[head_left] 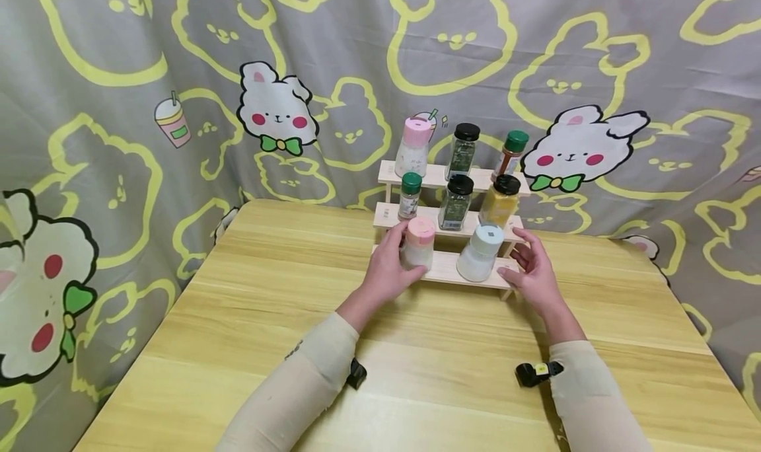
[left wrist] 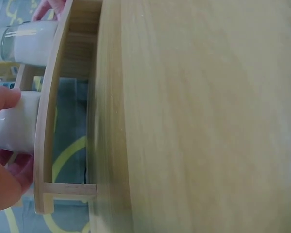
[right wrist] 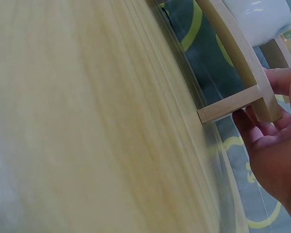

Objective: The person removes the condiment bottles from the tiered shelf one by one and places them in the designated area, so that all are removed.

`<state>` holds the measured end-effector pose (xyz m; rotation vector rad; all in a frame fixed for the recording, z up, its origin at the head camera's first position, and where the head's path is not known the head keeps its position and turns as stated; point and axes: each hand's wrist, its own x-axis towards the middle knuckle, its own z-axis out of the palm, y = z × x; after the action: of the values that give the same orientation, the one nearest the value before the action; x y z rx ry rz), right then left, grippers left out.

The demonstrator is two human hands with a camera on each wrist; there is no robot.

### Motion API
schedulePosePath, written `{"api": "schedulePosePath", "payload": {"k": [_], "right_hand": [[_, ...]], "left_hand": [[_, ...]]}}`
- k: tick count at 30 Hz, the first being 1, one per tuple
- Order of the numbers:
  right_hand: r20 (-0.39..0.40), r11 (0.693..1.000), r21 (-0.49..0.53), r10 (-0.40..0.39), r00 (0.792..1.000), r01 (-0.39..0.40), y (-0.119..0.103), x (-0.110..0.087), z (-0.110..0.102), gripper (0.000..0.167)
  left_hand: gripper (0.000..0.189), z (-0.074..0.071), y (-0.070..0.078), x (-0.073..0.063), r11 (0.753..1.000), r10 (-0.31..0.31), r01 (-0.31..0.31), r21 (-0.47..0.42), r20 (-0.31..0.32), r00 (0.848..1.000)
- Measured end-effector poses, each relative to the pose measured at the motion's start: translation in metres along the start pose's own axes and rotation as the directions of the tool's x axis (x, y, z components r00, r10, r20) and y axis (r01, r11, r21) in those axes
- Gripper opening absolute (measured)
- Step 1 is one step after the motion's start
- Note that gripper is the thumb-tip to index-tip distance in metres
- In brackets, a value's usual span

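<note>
My left hand [head_left: 389, 267] grips a shaker jar with a pink cap [head_left: 421, 231] on the bottom step of a three-tier wooden spice rack [head_left: 444, 268]. In the left wrist view, thumb and fingers lie on either side of the jar's white body [left wrist: 20, 124], its base at the shelf. My right hand [head_left: 538, 277] holds the right end of the rack. In the right wrist view its thumb lies over the shelf end [right wrist: 267, 104], with fingers curled below, near the leg. Beside that hand stands a shaker jar with a pale cap [head_left: 477, 259], upright on the bottom step.
The middle step carries a small green-capped bottle [head_left: 409, 197], a black-capped herb jar [head_left: 455, 204] and a yellow spice jar [head_left: 500, 202]. Up top stand a pink-capped shaker [head_left: 413, 149], another herb jar [head_left: 462, 153] and a green-capped bottle [head_left: 511, 153]. A patterned curtain [head_left: 351, 55] hangs behind the wooden table [head_left: 428, 373].
</note>
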<state>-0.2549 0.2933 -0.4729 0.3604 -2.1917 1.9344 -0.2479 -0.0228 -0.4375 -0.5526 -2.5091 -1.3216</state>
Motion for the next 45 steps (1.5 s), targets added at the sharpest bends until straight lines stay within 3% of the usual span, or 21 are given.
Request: {"api": "schedulePosePath", "payload": {"k": [23,36,45], "right_hand": [[0.01,1.0,-0.016,0.0,1.0,0.0,-0.002,-0.001,0.002,0.088],[0.026,0.998,0.056,-0.031,0.999,0.029,0.0,-0.001,0.001,0.088],[0.032,0.998,0.047,-0.035,0.999,0.033,0.001,0.0,-0.001,0.087]], "left_hand": [[0.099,-0.001,0.001,0.0,0.996,-0.06,0.057,-0.069,-0.034,0.998],[0.093,-0.022,0.009,-0.004,0.992,-0.044,0.038,-0.12,-0.047,0.998],[0.091,-0.041,0.012,-0.007,0.991,-0.005,-0.008,-0.137,-0.097,0.995]]}}
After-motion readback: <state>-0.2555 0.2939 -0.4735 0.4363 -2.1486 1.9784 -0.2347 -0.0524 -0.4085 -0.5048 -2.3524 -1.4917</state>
